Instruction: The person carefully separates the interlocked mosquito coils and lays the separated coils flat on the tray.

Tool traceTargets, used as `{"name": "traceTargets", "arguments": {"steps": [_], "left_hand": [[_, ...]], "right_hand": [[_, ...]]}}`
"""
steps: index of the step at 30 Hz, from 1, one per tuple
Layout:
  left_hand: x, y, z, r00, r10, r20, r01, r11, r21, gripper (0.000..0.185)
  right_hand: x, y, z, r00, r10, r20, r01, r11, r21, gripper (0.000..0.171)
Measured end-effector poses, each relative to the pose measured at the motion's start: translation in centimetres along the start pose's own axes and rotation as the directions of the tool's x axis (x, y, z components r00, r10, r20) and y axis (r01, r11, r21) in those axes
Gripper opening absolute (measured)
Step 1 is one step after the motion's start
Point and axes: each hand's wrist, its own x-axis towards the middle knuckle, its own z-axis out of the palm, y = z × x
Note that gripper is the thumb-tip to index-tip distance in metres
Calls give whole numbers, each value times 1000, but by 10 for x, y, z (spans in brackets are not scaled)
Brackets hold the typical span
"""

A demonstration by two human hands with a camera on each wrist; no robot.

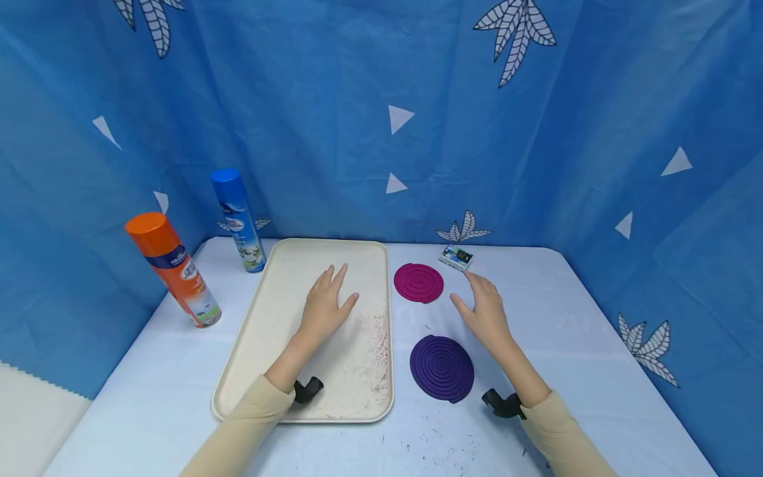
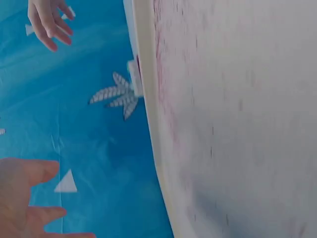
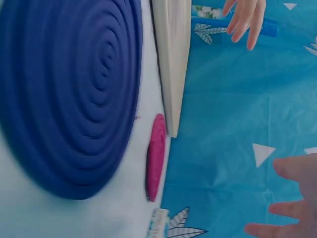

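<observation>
Left hand and right hand spread empty fingers; the near purple coil seems light, brittle, best gripped by its rim.

Tray on the table between spray cans, left, and mats, right

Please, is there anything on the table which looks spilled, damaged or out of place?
Yes. Reddish specks dot the right side of the cream tray, and dark specks mark the white table near the purple disc. They look odd against pale surfaces; crumbs or stains, I cannot tell.
</observation>
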Motion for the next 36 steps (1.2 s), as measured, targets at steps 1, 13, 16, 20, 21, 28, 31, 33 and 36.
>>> {"name": "traceTargets", "arguments": {"steps": [1, 13, 16, 20, 21, 28, 31, 33, 36], "left_hand": [[-3, 3, 3, 1000, -11, 3, 11, 999, -40, 66], [-38, 57, 31, 997, -24, 74, 62, 818, -572, 56], [-47, 65, 40, 993, -28, 118, 96, 777, -622, 57], [-59, 74, 52, 980, -29, 196, 150, 759, -633, 62], [-62, 75, 55, 977, -28, 214, 160, 758, -632, 64], [-83, 89, 69, 936, -20, 353, 267, 692, -670, 75], [-88, 93, 72, 924, 4, 382, 275, 688, -672, 77], [-90, 94, 74, 928, 17, 372, 252, 706, -661, 78], [-91, 94, 76, 935, 16, 355, 237, 714, -658, 76]], "right_hand": [[-3, 2, 0, 1000, 14, 6, -15, 999, 38, 58], [-50, 28, 2, 985, 116, 125, -147, 948, 283, 42], [-62, 34, 4, 985, 120, 128, -154, 939, 306, 41], [-74, 36, 9, 978, 147, 145, -187, 930, 317, 41], [-76, 36, 9, 975, 161, 152, -202, 927, 316, 41], [-90, 31, 13, 922, 310, 233, -380, 839, 389, 42], [-92, 31, 14, 893, 359, 272, -447, 775, 446, 42], [-93, 32, 15, 888, 366, 278, -458, 756, 468, 42], [-93, 33, 15, 880, 363, 306, -473, 729, 494, 46]]}}
